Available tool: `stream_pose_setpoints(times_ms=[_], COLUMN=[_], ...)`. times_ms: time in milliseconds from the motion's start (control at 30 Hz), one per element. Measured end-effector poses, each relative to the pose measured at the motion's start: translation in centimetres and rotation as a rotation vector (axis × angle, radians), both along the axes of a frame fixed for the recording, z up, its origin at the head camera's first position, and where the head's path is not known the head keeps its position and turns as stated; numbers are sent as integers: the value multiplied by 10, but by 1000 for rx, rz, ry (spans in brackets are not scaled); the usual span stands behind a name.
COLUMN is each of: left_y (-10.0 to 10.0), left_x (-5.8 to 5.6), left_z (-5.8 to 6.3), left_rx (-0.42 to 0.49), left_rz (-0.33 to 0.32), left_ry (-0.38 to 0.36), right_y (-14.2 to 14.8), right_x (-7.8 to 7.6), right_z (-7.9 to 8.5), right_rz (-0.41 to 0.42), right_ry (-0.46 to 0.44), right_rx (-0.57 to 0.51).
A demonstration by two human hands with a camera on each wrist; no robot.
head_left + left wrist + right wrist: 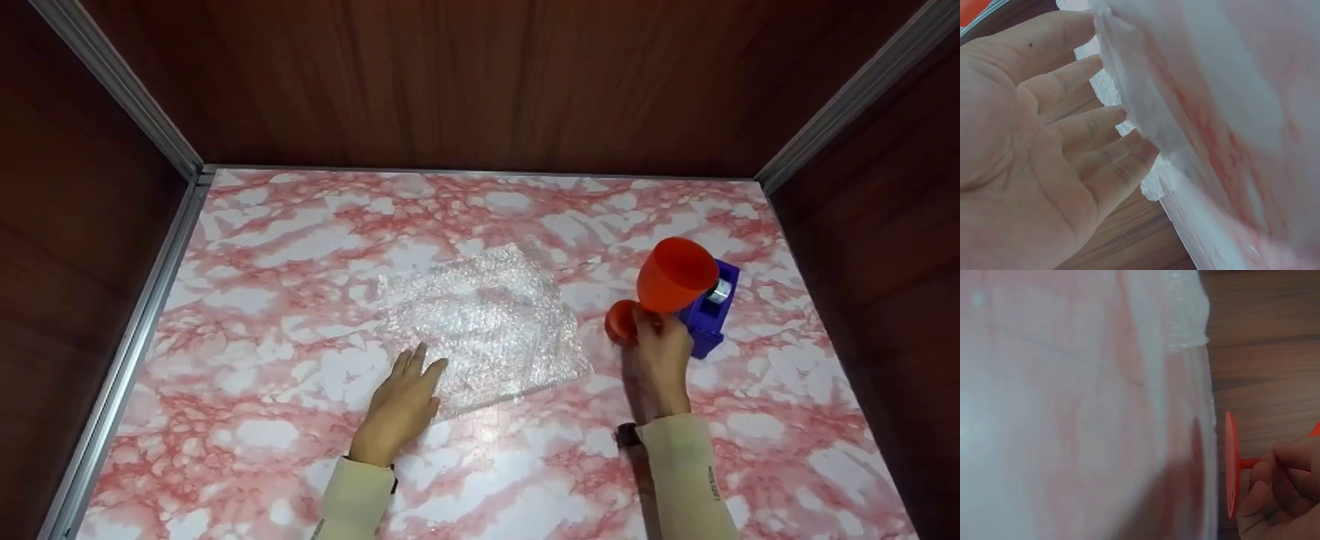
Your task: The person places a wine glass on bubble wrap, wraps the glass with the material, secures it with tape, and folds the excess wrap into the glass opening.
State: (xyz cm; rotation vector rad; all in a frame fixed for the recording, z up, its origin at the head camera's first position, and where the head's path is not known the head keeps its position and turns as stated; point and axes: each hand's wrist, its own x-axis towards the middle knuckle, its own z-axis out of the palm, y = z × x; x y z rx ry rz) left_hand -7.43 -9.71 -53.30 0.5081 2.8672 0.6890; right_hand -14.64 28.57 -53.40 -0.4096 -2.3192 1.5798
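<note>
My right hand (661,352) pinches the stem of an orange-red plastic goblet (675,276). The goblet tilts, its open bowl facing up and to the right, its round foot (1231,464) close over the table in the right wrist view. A sheet of clear bubble wrap (491,322) lies flat in the middle of the table. On its near left corner rests my left hand (401,405), fingers spread and nearly straight. The left wrist view shows the fingertips (1092,62) right at the edge of the wrap (1107,87).
Just behind the goblet stands a purple tape dispenser (706,330) with a roll of tape (719,291), partly hidden by the bowl. The table (247,435) has a pink and white marbled top. Dark wood-look panels (480,82) with metal edging enclose its back and sides.
</note>
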Motion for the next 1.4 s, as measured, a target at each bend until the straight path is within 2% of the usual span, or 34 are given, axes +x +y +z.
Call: stream_pose_setpoints(times_ms=[100, 133, 300, 433, 667, 833, 967, 1167, 1400], left_y=[1, 1, 5, 10, 26, 40, 50, 62, 62], left_x=[-2, -3, -6, -5, 0, 7, 13, 21, 23], left_z=[2, 2, 4, 3, 4, 3, 1, 0, -1], left_rx=[11, 12, 16, 15, -19, -34, -38, -35, 2], left_rz=[-20, -25, -45, -70, -120, -163, -192, -203, -214], left_ry=[-12, -20, -81, -101, -130, -81, -52, -67, -61], right_y=[1, 3, 5, 5, -1, -4, -2, -1, -2], right_x=[10, 13, 30, 40, 62, 73, 75, 77, 76], right_z=[8, 11, 23, 27, 31, 34, 34, 34, 35], right_rz=[27, 8, 64, 63, 73, 65, 65, 70, 90], right_ry=[36, 41, 138, 235, 241, 229, 222, 237, 257], right_rx=[22, 148, 230, 350, 367, 382, 374, 374, 375])
